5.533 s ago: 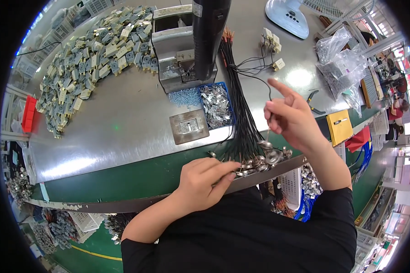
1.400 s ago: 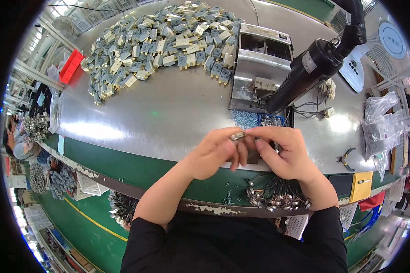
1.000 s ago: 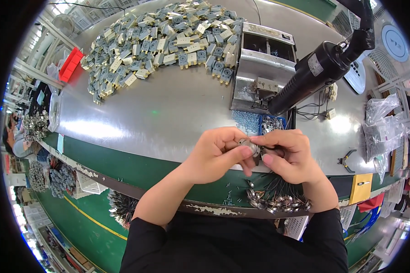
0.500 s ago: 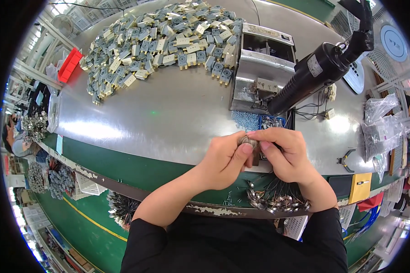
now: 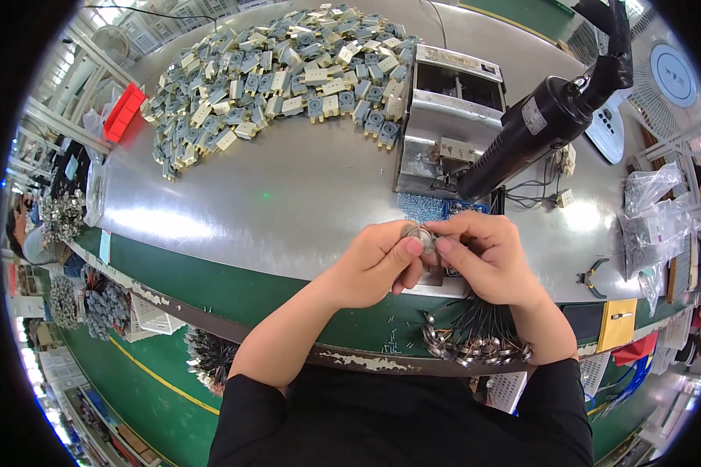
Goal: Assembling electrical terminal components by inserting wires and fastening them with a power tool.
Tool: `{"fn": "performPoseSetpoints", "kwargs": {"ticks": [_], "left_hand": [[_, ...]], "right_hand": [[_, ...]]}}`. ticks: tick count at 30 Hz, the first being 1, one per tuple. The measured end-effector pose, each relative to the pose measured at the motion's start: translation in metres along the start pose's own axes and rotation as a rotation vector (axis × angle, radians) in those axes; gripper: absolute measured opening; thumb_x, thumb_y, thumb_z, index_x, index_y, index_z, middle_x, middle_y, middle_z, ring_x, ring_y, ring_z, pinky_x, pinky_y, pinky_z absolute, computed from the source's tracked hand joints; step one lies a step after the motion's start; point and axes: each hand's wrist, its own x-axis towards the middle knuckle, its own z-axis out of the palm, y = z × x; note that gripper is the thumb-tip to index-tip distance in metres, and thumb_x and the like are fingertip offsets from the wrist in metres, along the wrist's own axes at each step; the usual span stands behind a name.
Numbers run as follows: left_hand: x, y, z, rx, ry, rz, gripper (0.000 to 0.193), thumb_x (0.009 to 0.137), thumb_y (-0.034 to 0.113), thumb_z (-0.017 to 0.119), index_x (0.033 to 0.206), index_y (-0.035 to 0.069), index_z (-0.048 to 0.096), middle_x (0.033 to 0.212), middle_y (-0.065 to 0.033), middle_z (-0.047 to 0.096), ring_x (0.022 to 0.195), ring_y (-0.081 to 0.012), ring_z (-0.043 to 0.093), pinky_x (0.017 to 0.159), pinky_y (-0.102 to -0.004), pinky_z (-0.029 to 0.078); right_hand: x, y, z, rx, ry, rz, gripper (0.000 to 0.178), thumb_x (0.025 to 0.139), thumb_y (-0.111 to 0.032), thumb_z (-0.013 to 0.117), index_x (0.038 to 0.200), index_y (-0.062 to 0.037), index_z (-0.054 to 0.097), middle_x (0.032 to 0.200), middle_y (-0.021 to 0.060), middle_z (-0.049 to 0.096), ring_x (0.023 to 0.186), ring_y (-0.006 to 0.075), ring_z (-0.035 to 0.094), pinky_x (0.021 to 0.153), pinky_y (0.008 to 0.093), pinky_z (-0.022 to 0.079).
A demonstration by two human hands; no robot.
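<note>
Between my two hands, over the table's near edge, is a small round silvery metal part [image 5: 423, 237]. My left hand [image 5: 374, 265] pinches it from the left, thumb on top. From the right, my right hand [image 5: 487, 261] grips its edge with thumb and fingertips; the fingers hide much of the part. Just beyond the hands, small screws [image 5: 419, 206] lie by a blue tray [image 5: 475, 208], partly covered by my right hand. Below my right hand, several round metal pieces with black wires [image 5: 475, 349] lie along the table edge.
A black cylindrical power screwdriver [image 5: 514, 140] leans over a metal box-shaped machine [image 5: 453, 117]. A large heap of grey and cream blocks [image 5: 288, 86] covers the far left, beside a red bin [image 5: 123, 113]. Pliers [image 5: 593, 278], a yellow pad [image 5: 617, 321] and plastic bags [image 5: 648, 222] lie right.
The round part has tilted so that more of its shiny face shows. My left hand has shifted slightly left and its fingers have moved beneath the part; both hands remain on it.
</note>
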Motion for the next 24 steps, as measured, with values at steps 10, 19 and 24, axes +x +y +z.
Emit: {"fn": "performPoseSetpoints", "kwargs": {"ticks": [10, 19, 24], "left_hand": [[0.003, -0.003, 0.012, 0.045, 0.211, 0.155, 0.047, 0.108, 0.04, 0.039, 0.085, 0.002, 0.053, 0.065, -0.004, 0.053, 0.054, -0.01, 0.049, 0.054, -0.0247, 0.042], [-0.009, 0.024, -0.021, 0.078, 0.002, -0.059, 0.038, 0.106, 0.035, 0.046, 0.103, 0.002, 0.064, 0.078, -0.009, 0.067, 0.061, -0.0187, 0.06, 0.061, -0.0309, 0.049], [0.002, 0.051, -0.115, 1.476, 0.774, 0.14, 0.034, 0.09, 0.023, 0.065, 0.118, 0.003, 0.065, 0.114, -0.0148, 0.067, 0.11, -0.0365, 0.061, 0.094, -0.0423, 0.049]], "right_hand": [[0.008, -0.005, 0.002, -0.252, -0.02, -0.214, 0.033, 0.092, 0.001, 0.059, 0.125, 0.004, 0.064, 0.083, 0.0165, 0.067, 0.071, 0.0247, 0.063, 0.067, 0.0321, 0.049], [0.007, -0.017, -0.016, -0.294, -0.163, -0.204, 0.036, 0.088, -0.002, 0.062, 0.123, 0.0033, 0.066, 0.083, 0.0171, 0.068, 0.07, 0.0279, 0.064, 0.069, 0.0361, 0.05], [0.005, -0.032, -0.039, -0.638, -0.279, 0.049, 0.035, 0.071, -0.009, 0.075, 0.106, -0.0047, 0.072, 0.07, 0.0098, 0.061, 0.07, 0.0284, 0.06, 0.074, 0.0374, 0.047]]}}
